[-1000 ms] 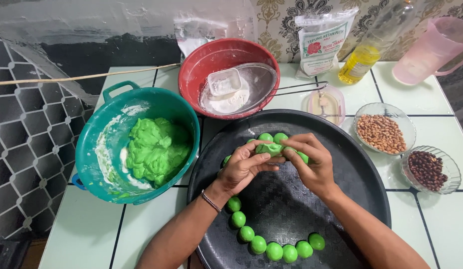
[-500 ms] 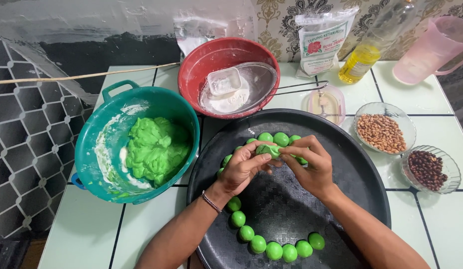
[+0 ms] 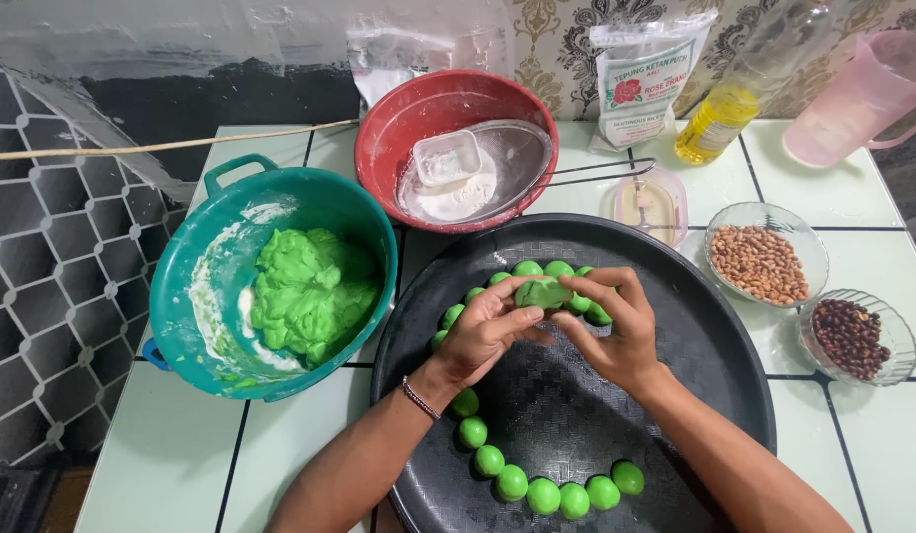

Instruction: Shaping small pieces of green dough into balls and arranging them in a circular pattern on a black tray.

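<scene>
Low in the frame we have a curved row of finished green dough balls (image 3: 543, 494) set along the rim of the round black tray (image 3: 734, 395), leaving its middle free for working. Above the tray's centre our left hand (image 3: 482, 331) and right hand (image 3: 616, 331) meet, fingers curled partly closed around one flattened piece of green dough (image 3: 542, 292), pinched between the fingertips of both. Farther off, the teal basin of green dough (image 3: 310, 291) sits at left within reach, the red bowl (image 3: 399, 128) beyond it.
</scene>
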